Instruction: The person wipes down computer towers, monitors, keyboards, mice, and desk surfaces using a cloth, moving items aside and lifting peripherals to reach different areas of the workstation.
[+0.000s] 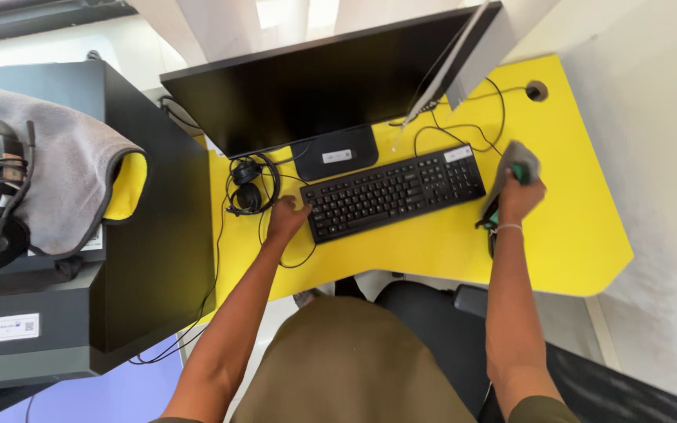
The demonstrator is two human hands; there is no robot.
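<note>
Sitting at a yellow desk (558,235) with a big black monitor (315,86) at the far edge and a black keyboard (393,192) in front. Risk, as I judge it: loose cables (464,129) near the right side could snag the grey cloth (515,160) and tug things. Left hand (287,215) rests fingers curled on the keyboard's left end, beside the headset (248,188). Right hand (520,200), arm straight out, is closed around the cloth and a green object, just right of the keyboard.

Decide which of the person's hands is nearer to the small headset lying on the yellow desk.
Left. The left hand rests just right of the headset; the right hand is beyond the keyboard's far end, holding a grey cloth.
</note>
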